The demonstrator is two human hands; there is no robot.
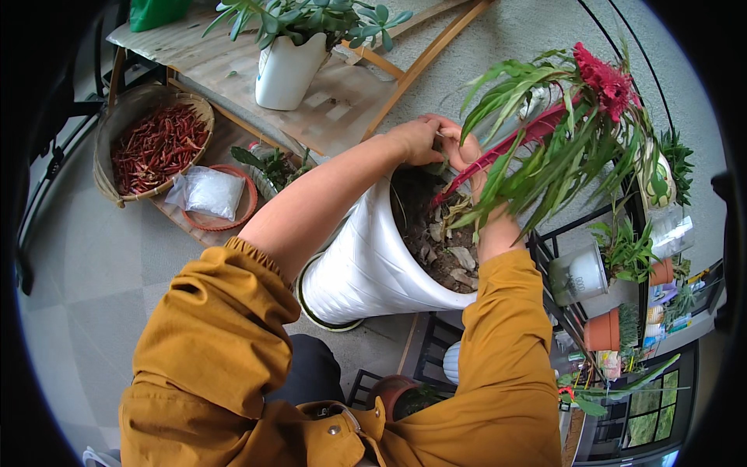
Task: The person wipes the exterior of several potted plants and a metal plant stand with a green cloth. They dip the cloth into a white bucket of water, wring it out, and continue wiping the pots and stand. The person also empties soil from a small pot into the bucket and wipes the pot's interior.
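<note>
A tall white planter (pixel 366 261) with a quilted surface stands before me, tilted in my view. It holds soil and dry leaves (pixel 464 258). Out of it leans a cockscomb plant (pixel 537 128) with a thick magenta stem, drooping green leaves and a crimson flower head. Over the planter's far rim, my left hand (pixel 418 142) and my right hand (pixel 464 150) meet, fingers closed together. Something small and pale shows between them, too small to name. Part of the right hand and wrist is hidden behind the stem and leaves.
At left are a basket of dried red chillies (pixel 159 148) and a clear bag of white material (pixel 212 192) on a terracotta saucer (pixel 250 204). A potted succulent (pixel 292 70) stands on a worn board (pixel 350 109). Black racks with pots (pixel 580 272) line the right.
</note>
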